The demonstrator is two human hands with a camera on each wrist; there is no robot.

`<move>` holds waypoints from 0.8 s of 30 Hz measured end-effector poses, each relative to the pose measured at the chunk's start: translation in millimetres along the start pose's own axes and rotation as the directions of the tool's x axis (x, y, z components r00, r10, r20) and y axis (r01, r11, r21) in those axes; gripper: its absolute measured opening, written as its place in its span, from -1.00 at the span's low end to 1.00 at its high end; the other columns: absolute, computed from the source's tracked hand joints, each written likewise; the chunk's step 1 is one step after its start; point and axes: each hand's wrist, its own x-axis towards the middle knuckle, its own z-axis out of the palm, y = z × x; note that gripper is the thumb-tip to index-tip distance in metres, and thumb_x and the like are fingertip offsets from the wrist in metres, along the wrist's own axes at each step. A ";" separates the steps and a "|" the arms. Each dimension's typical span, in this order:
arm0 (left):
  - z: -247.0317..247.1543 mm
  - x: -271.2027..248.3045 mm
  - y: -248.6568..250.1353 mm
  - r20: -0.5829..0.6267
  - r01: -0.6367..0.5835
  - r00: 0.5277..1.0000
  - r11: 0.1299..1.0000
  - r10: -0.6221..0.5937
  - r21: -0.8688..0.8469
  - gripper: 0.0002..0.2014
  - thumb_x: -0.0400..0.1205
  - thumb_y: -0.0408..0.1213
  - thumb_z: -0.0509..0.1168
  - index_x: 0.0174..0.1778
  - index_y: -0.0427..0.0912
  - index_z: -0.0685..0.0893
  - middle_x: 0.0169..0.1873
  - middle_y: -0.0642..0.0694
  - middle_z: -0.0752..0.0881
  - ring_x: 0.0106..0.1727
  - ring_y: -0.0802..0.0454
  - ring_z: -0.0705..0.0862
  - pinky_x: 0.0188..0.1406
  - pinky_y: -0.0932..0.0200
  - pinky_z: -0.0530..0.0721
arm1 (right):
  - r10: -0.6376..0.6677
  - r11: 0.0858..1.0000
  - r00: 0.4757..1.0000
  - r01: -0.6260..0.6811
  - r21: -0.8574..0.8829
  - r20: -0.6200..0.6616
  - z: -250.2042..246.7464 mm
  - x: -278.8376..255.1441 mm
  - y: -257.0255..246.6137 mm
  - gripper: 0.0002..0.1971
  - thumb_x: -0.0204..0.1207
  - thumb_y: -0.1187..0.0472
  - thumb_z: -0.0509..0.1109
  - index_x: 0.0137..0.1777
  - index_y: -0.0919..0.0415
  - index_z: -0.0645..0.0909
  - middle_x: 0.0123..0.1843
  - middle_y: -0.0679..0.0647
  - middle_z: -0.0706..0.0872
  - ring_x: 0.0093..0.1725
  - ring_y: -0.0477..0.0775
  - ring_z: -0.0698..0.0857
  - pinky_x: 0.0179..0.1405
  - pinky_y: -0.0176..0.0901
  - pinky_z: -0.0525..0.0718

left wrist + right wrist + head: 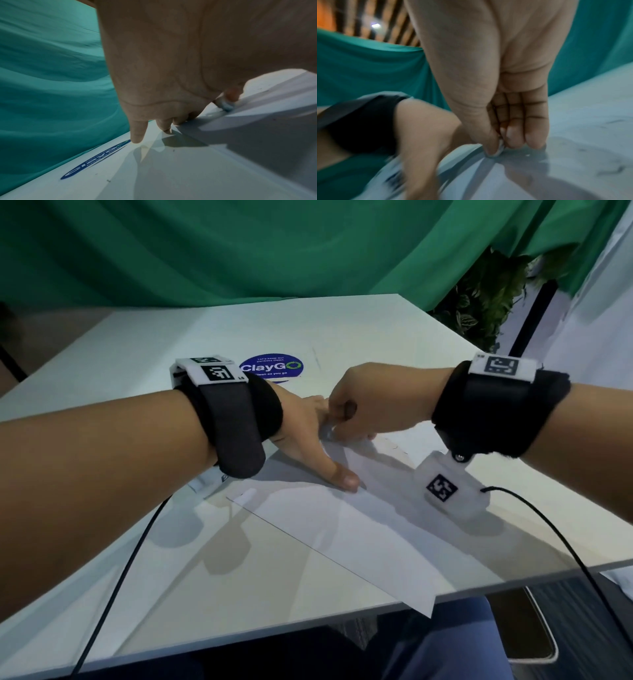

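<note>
A white sheet of paper (342, 529), folded to a long pointed shape, lies on the white table (154, 594); its near corner overhangs the front edge. My left hand (308, 446) lies flat on the paper's far part, fingers straight, thumb (342, 477) pressing the fold. My right hand (346, 419) pinches the paper's far tip between thumb and curled fingers. In the right wrist view that pinch (496, 150) shows on the paper (505, 182), beside my left hand (423, 135). In the left wrist view the left fingers (137, 135) touch the table.
A blue round ClayGo sticker (271, 368) sits on the table just beyond the hands. A green cloth (239, 251) hangs behind, with leafy plants (479, 296) at the back right. Black cables (130, 559) run from both wrists over the table's front edge.
</note>
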 end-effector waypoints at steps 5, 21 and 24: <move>0.6 3.1 0.4 0.014 0.049 0.999 0.994 -0.050 0.102 0.45 0.18 0.75 0.27 0.83 0.17 -0.33 0.82 0.22 -0.29 0.83 0.17 -0.21 0.80 -0.09 -0.12 | 0.175 0.981 0.982 -0.180 -0.071 -0.077 -17.0 8.9 20.2 -0.77 0.56 0.08 0.48 -0.17 0.23 0.84 -0.35 0.03 0.87 -0.28 0.03 0.83 -0.33 -0.22 0.65; -0.7 13.8 -6.8 0.026 0.039 0.999 0.991 -0.043 0.129 0.55 -0.02 0.86 0.24 0.81 0.27 -0.31 0.82 0.27 -0.24 0.83 0.11 -0.27 0.75 -0.22 -0.13 | 0.174 0.985 0.985 -0.174 -0.014 -0.001 -15.5 6.2 14.4 -0.76 0.55 0.06 0.50 -0.19 0.24 0.81 -0.34 0.00 0.88 -0.35 -0.08 0.85 -0.17 -0.17 0.80; -0.6 15.5 -5.9 0.033 0.072 0.997 0.988 -0.077 0.134 0.59 -0.09 0.88 0.22 0.81 0.28 -0.32 0.82 0.23 -0.27 0.84 0.06 -0.28 0.76 -0.26 -0.14 | 0.176 0.981 0.983 -0.179 -0.074 -0.050 -13.0 10.4 9.8 -0.77 0.53 0.11 0.46 -0.22 0.23 0.83 -0.37 0.03 0.87 -0.35 0.01 0.79 -0.37 -0.25 0.62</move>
